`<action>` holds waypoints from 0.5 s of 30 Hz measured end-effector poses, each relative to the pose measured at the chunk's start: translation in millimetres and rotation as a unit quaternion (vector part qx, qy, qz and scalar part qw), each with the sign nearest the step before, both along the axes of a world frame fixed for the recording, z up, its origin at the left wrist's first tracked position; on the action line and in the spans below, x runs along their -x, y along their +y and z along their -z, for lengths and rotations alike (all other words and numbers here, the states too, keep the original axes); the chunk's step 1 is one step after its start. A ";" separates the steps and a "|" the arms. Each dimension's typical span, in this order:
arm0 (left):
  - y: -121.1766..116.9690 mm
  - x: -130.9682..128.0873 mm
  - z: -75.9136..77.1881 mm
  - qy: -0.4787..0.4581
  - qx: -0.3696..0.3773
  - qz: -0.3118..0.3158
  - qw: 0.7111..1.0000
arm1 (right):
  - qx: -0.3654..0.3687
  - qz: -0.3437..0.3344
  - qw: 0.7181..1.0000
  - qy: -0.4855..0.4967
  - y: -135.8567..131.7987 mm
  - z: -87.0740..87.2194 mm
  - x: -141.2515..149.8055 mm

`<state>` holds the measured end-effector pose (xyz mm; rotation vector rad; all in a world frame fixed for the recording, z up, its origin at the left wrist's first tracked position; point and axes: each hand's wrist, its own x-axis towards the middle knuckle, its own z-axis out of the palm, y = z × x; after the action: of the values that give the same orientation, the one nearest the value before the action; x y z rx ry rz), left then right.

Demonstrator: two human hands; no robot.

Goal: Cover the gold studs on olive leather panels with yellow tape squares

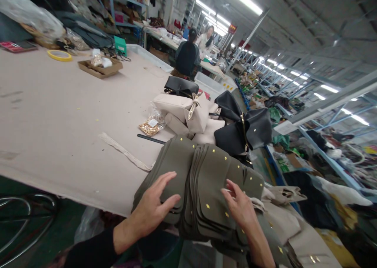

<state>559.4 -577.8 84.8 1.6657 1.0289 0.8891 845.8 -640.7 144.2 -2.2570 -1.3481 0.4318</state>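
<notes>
Stacks of olive-green leather-like panels point(213, 174) lie fanned along the table's near edge, with small yellow marks on several of them. Over the left stack is my left hand point(157, 201), its thumb and fingers apart and nothing held. My right hand point(238, 205) hovers at or just above the right part of the stacks, fingers loosely bent and spread; whether it touches the panels I cannot tell. Behind the panels sit cream handbags point(196, 113) with gold-coloured fittings. Black handbags point(256, 128) rest to their right, and another black bag point(181, 86) is farther back.
A clear bag of gold-coloured hardware point(152, 123), a dark strip point(150, 139) and a pale fabric strip point(125, 152) lie on the table point(73, 130). Farther off are a cardboard tray point(101, 70) and yellow tape point(59, 55). Two people point(188, 58) are in the background.
</notes>
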 end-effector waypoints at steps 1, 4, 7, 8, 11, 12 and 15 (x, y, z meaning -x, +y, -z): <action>4.8 -17.6 -7.3 -0.024 0.083 0.009 0.996 | 0.017 0.015 1.000 0.017 3.9 10.4 -12.4; 17.5 -65.5 -13.5 -0.032 0.196 -0.014 0.980 | 0.047 0.029 0.997 0.056 12.8 36.1 -32.9; 22.0 -92.5 -8.9 -0.027 0.221 -0.010 0.975 | 0.051 0.043 0.996 0.054 17.1 46.4 -35.2; 21.3 -96.8 -7.8 -0.025 0.220 -0.002 0.975 | 0.054 0.045 0.996 0.055 17.8 47.0 -33.6; 15.0 -102.5 -8.4 -0.004 0.206 0.020 0.978 | 0.064 0.030 0.995 0.073 18.7 45.6 -25.3; 12.6 -103.7 -9.4 0.010 0.204 0.022 0.979 | 0.064 0.023 0.994 0.080 18.6 45.3 -22.4; 7.5 -107.9 -10.4 0.043 0.208 0.009 0.977 | 0.052 0.020 0.994 0.098 18.0 46.9 -16.4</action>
<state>667.3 -570.3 95.2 1.3645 1.1648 0.5455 862.3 -622.7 97.3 -2.2533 -1.2034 0.7038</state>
